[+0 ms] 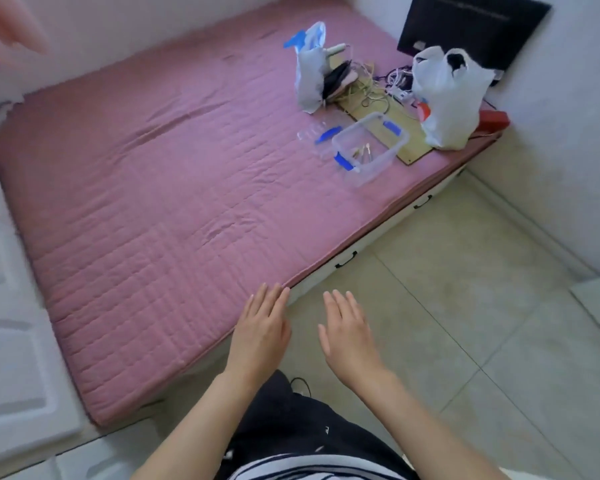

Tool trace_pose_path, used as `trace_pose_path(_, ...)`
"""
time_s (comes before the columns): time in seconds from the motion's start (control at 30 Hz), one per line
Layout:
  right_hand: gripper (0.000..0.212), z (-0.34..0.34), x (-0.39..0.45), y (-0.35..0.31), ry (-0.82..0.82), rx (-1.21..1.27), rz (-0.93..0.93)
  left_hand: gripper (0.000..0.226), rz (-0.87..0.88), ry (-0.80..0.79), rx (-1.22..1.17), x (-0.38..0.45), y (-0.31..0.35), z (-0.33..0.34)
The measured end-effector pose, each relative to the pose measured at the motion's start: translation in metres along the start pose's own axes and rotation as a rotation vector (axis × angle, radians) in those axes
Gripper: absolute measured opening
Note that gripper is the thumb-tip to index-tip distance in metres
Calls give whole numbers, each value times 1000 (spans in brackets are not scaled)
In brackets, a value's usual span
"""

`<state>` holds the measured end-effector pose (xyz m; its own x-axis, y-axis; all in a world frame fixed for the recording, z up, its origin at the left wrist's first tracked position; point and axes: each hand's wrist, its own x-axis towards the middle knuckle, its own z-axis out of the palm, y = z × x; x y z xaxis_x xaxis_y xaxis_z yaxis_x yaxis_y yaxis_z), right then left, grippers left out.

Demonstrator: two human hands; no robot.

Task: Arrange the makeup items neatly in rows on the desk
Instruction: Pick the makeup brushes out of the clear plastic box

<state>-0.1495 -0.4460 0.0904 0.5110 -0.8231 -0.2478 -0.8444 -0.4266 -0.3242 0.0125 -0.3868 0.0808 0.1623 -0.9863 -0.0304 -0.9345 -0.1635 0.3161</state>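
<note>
I am holding my left hand (261, 329) and right hand (347, 336) flat and spread, fingers straight, by the bed's (160, 188) near edge.

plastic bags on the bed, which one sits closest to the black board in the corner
The white plastic bag at the bed's far right corner. It sits directly in front of the black board, while the grey bag with blue trim stands further left.
</note>
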Motion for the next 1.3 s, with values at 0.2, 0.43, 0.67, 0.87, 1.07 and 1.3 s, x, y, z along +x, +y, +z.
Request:
trace_pose_path(0.2, 58, -32, 9, 54, 95, 72, 252, 54, 204, -80, 21, 63, 49, 7)
trace_pose_path(0.43, 56, -62, 50, 115, 136, 109, 423, 44, 353, -117, 23, 162, 87, 24)
trace_pose_path(0.67, 53, -101, 115, 171, 199, 142, 560, 40, 497, -181, 19, 282, 126, 30)
trace_pose_path(0.87, 54, -135, 159, 221, 218, 153, 655, 36, 561, -184, 12, 372, 164, 32)
trace_pose_path(1.07, 53, -159, 193, 271, 225, 156, 686, 26, 550, -176, -15, 428, 197, 40)
trace_pose_path(1.3, 53, -188, 237, 340, 201, 134, 601, 27, 442, -183, -21, 470, 232, 68)
